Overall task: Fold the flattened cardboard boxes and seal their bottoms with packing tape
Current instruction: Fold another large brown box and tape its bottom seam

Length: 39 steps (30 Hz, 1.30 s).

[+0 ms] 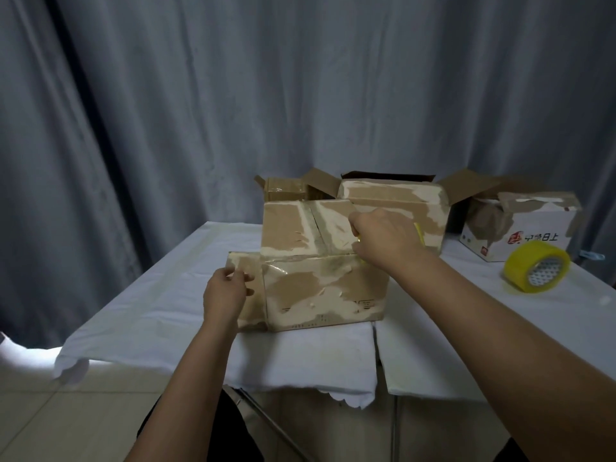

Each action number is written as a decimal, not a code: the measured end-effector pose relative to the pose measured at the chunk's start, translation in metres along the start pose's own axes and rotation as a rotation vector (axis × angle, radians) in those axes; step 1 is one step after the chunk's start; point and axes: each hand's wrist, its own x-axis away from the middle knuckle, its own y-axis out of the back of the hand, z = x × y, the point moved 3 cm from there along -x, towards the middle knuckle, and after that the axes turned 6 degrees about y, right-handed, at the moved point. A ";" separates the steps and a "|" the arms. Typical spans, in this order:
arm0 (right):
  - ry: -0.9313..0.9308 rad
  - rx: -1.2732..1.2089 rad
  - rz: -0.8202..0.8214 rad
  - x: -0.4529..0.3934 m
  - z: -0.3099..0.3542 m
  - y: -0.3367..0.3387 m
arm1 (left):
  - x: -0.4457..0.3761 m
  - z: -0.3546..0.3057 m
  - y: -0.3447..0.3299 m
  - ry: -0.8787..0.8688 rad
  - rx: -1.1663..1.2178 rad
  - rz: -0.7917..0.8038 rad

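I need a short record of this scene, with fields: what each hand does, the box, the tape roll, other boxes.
left hand: pinches the left side flap of the worn brown cardboard box
right hand: curled on the box top, holds a small yellow item, unclear what
yellow packing tape roll: lies on the white table cover, to the right, untouched
other boxes: brown open box behind; white printed box far right
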 end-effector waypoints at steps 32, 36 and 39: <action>-0.107 -0.392 0.045 0.008 -0.054 0.004 | 0.048 -0.069 -0.087 -1.071 -0.701 0.129; -0.269 -0.686 -0.087 0.015 -0.067 -0.014 | 0.051 -0.069 -0.089 -1.056 -0.691 0.097; -0.424 -0.948 -0.126 0.019 -0.067 -0.027 | 0.052 -0.068 -0.087 -1.058 -0.694 0.093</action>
